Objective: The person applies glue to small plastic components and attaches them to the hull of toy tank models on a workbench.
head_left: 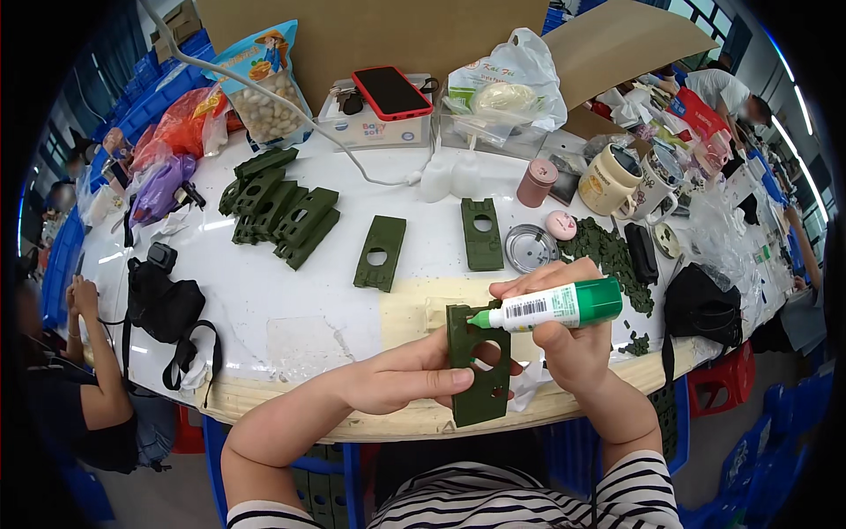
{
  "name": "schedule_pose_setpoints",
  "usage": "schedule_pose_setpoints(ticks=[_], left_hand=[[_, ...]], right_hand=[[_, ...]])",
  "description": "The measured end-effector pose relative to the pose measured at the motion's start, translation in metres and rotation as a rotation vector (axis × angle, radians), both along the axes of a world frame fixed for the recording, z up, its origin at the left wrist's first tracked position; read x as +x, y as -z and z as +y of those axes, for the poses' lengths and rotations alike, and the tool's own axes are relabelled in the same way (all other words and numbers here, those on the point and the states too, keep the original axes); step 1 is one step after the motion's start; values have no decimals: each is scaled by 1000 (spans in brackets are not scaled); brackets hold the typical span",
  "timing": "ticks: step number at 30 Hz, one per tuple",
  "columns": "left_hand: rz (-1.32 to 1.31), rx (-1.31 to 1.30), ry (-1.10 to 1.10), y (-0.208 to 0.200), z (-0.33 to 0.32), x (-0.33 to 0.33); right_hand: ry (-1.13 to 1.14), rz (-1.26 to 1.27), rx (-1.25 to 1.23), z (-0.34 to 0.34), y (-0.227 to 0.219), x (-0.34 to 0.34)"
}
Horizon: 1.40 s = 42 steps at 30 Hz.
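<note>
My left hand (410,372) is closed around a dark green plastic model hull (476,401), a flat piece with a large round hole, held up over the table's front edge. In my right hand (571,348) is a glue bottle (551,306), white with a green end and a green tip. The bottle lies nearly level, its tip pointing left and at the upper end of the hull; whether it touches cannot be told. Two similar hulls lie beyond my hands: one hull (381,254) to the left, another hull (482,234) nearer the middle.
A stack of green hulls (282,212) lies back left. Small green parts (608,256) are heaped at right, beside a round metal tin (530,249) and mugs (610,181). A red-edged phone (392,93) rests on a plastic box (374,132). Black bags flank the work area; other people sit at both sides.
</note>
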State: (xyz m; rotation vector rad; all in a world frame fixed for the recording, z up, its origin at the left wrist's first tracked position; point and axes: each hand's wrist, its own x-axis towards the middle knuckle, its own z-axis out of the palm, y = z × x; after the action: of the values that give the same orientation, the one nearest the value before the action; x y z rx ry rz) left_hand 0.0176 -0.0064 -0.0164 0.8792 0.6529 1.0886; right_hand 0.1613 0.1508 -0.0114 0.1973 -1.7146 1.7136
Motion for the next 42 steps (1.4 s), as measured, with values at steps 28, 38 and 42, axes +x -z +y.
schedule_pose_setpoints(ticks=[28, 38, 42], left_hand=[[-1, -8, 0, 3, -1, -1], [16, -14, -1, 0, 0, -1], [12, -14, 0, 1, 0, -1]], right_hand=[[48, 12, 59, -2, -1, -1], [53, 7, 68, -1, -2, -1], [51, 3, 62, -1, -1, -1]])
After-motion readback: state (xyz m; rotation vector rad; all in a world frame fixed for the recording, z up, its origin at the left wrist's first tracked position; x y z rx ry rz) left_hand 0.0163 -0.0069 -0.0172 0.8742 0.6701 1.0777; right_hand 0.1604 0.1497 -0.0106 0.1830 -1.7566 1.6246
